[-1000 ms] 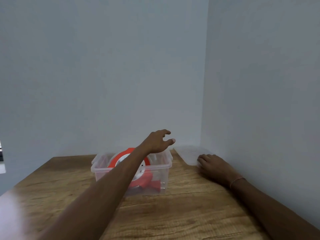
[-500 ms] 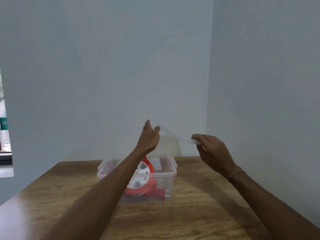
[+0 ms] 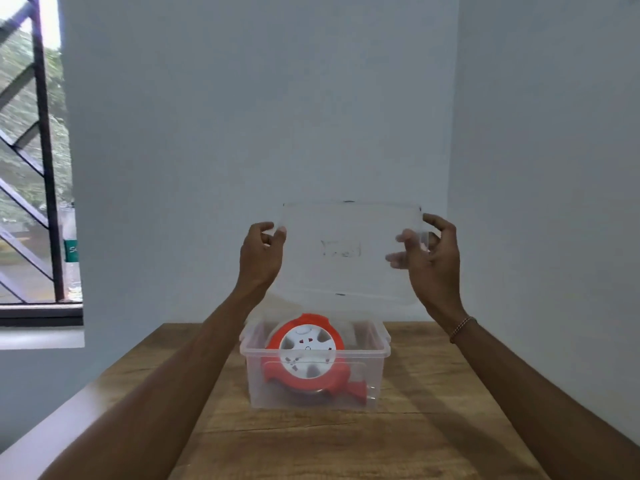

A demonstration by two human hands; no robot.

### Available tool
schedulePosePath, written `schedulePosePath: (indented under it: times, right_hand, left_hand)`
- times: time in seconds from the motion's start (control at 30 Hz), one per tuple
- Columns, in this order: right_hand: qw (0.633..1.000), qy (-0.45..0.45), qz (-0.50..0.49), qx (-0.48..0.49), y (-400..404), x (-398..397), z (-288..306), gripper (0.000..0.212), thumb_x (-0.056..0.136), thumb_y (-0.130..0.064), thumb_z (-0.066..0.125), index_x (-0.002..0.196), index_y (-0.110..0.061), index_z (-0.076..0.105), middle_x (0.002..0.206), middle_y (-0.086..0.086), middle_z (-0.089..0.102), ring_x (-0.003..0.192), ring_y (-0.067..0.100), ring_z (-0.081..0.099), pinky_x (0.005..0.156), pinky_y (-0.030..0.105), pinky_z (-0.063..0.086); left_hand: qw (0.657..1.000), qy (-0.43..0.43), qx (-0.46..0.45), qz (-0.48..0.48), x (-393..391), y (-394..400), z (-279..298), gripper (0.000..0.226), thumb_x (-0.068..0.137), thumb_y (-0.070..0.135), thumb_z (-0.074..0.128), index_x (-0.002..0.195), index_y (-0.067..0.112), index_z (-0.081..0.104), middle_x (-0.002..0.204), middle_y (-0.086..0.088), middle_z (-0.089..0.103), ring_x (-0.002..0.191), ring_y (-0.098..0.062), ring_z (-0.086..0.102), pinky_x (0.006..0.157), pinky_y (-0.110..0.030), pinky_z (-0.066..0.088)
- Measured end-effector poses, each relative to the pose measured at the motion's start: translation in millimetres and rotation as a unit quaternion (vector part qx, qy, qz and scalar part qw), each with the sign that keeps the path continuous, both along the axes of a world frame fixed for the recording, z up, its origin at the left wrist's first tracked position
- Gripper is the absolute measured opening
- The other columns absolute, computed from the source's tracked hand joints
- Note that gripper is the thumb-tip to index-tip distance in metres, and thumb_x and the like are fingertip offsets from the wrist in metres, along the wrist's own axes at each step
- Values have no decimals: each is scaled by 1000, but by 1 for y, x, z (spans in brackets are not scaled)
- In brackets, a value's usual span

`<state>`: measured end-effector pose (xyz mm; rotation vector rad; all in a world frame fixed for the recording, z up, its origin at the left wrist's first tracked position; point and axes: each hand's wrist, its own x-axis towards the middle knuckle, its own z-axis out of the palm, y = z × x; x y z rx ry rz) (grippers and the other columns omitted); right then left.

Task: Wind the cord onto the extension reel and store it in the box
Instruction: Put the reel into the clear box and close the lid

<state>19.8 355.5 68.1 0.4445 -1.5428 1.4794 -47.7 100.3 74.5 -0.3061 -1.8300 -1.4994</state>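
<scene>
Reel sits in box on table. My left hand and right hand pinch lid by side edges, above box. Lid looks light, thin, flexy, slippery; edge grip best.
</scene>
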Motion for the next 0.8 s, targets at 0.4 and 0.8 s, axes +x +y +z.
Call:
schedulePosePath:
  times: [0.4, 0.8]
  right_hand:
    - [937, -317, -14, 147, -29, -50, -57, 33, 84, -31, 52, 106, -10, 66, 103, 5, 70, 93, 22, 66, 83, 38, 55]
    - [879, -401, -84, 245, -31, -36, -65, 15, 83, -3, 41, 70, -9, 45, 70, 4, 45, 62, 16, 43, 49, 25, 29]
  left_hand:
    - [952, -304, -36, -17, -14, -43, -46, 30, 101, 12, 54, 114, -13, 63, 114, -28, 69, 78, -33, 66, 61, -30, 46]
    - [915, -384, -122, -6, 4, -43, -71, 40, 98, 11, 51, 131, -11, 55, 123, -25, 66, 103, -36, 70, 65, -29, 50]
